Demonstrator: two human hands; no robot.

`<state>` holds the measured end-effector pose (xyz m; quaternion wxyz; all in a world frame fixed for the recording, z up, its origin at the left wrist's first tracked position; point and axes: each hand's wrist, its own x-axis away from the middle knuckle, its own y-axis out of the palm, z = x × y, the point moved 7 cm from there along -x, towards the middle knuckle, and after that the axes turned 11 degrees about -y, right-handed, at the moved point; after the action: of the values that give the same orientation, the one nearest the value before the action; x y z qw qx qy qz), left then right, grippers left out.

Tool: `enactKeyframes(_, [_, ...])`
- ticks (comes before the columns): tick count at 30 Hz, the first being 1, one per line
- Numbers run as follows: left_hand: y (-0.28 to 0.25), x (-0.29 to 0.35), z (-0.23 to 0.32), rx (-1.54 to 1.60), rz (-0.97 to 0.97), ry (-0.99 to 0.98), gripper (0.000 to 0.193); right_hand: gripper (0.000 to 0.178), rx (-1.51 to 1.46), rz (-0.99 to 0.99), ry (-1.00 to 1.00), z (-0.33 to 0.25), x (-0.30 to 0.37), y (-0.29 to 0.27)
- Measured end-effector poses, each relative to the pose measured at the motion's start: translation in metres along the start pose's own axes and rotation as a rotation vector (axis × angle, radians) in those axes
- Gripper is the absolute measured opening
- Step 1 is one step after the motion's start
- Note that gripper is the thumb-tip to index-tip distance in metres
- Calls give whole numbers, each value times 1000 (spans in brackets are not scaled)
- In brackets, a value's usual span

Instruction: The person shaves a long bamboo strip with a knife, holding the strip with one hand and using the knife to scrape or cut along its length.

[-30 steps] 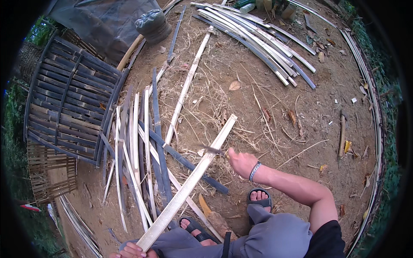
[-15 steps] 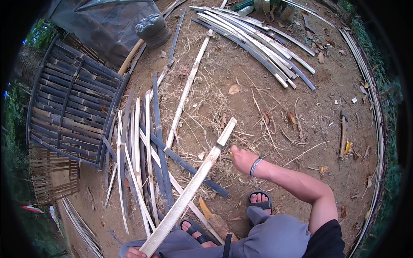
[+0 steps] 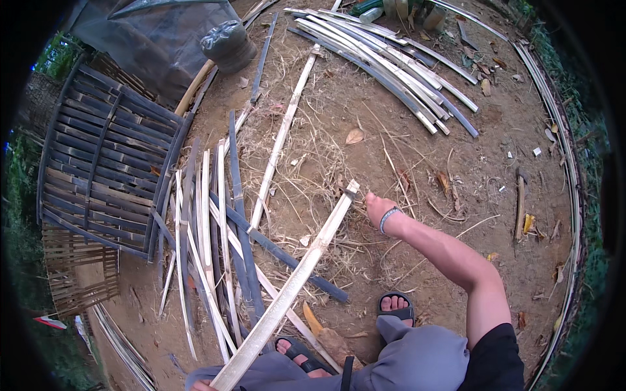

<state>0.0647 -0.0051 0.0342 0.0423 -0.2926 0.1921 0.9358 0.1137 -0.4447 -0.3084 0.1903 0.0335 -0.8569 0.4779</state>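
Note:
A long pale split-bamboo strip (image 3: 291, 290) slants from the bottom edge up toward the middle of the ground. My left hand (image 3: 201, 386), partly cut off by the lower edge, grips its near end beside my thigh. At the strip's far tip, my right hand (image 3: 379, 212) is closed on a knife (image 3: 350, 192), whose short dark blade lies across the pale wood. The fingers hide the knife's handle. A patterned bracelet circles the right wrist, and that arm stretches forward, bent at the elbow.
Loose bamboo strips (image 3: 207, 228) lie to the left, beside a dark slatted bamboo frame (image 3: 107, 159). Another strip pile (image 3: 385, 62) is at the far right of centre. Shavings (image 3: 306, 153) cover the dirt ahead. A filled plastic bag (image 3: 228, 47) stands at the back left.
My right hand and the knife have slid forward along the strip, from a little short of its far end to the tip. My left hand keeps its hold, shifting slightly.

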Motion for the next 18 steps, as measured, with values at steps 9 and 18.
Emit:
enactKeyframes(9, [-5,6,5,-58,57,30,25,16,67,32,-32,3,-17,-7])
enactKeyframes(18, [-12,8,2,-59,52,4,25,19,253,-15,24,16,-27,-10])
